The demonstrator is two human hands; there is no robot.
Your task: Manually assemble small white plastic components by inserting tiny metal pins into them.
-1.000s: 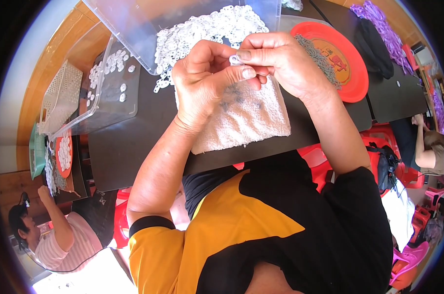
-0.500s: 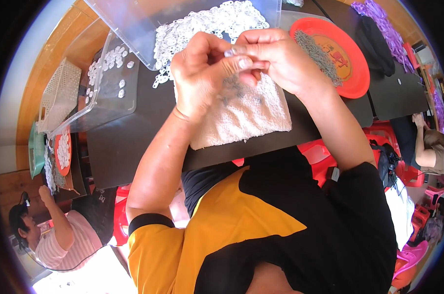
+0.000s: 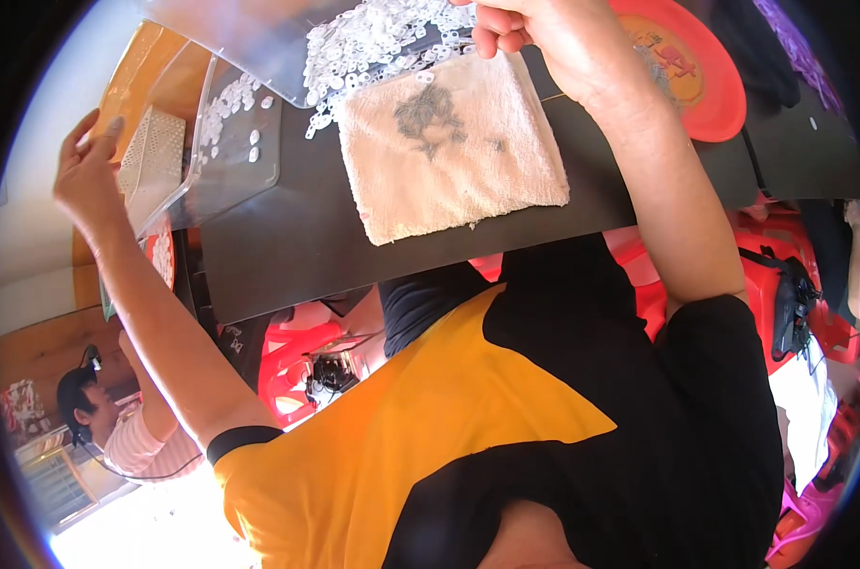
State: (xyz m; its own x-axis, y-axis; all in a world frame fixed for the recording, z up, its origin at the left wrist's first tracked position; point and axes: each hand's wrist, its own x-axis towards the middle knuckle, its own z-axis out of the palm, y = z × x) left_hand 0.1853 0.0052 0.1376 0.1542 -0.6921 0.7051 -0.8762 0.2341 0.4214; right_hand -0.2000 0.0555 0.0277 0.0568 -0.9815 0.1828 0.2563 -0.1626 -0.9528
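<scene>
My left hand (image 3: 93, 180) is stretched far out to the left, in front of a white perforated basket (image 3: 155, 156). Its thumb and fingers stand apart, with nothing visible between them. At the top edge my right hand (image 3: 582, 47) is partly cut off. Its lower fingers are curled in, and whatever the fingertips hold is out of view. Below it lies a folded pale towel (image 3: 458, 190) bearing a small heap of thin grey pieces (image 3: 428, 119). Many small white plastic pieces (image 3: 363, 52) are piled beyond the towel, one (image 3: 425, 76) at its far edge.
A clear plastic box (image 3: 268, 161) with some white pieces stands left on the dark table (image 3: 287, 251). A red plate (image 3: 719, 104) is at the far right. A co-worker (image 3: 98, 408) in a striped shirt sits at left. Red stools (image 3: 302, 337) surround me.
My hands, together above the towel before, have parted. The left swung out to the left, and the right rose toward the top edge. The grey heap is now uncovered.
</scene>
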